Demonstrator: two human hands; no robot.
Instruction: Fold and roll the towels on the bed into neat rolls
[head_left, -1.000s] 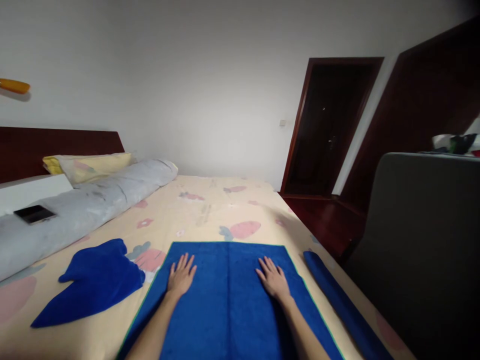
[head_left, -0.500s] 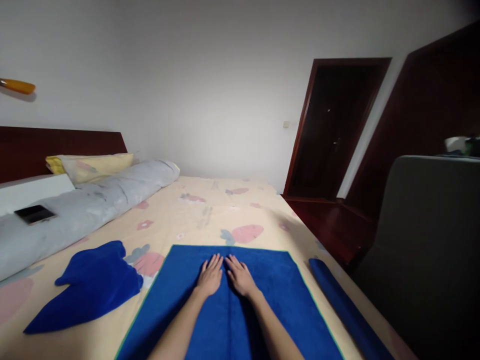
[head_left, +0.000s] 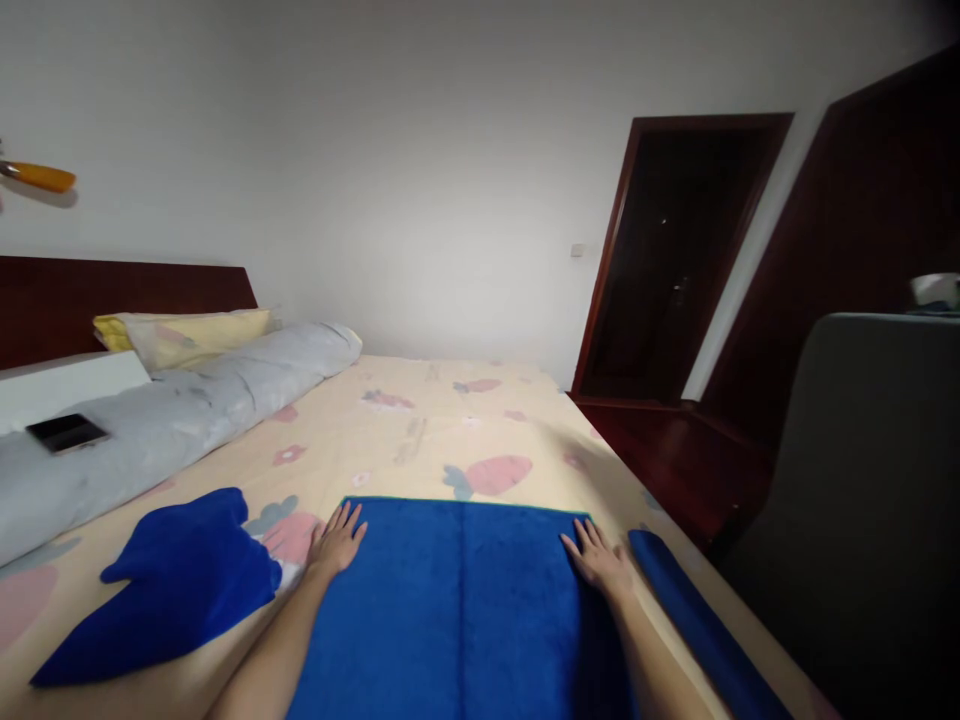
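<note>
Here; left fingers (head_left: 354, 518); right fingers (head_left: 592, 537): flat on blue cloth (head_left: 420, 600); bed (head_left: 405, 460) beneath

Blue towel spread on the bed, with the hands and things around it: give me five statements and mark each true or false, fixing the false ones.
1. The left hand lies at the far left corner of the spread towel. True.
2. The phone lies on the gray roll. True.
3. The right hand is curled around the phone. False: the right hand is open, at the far right corner of the spread towel.
4. The crumpled blue cloth lies to the right of the spread towel. False: the crumpled blue cloth lies to its left.
5. A crease runs down the middle of the spread towel. True.
</note>
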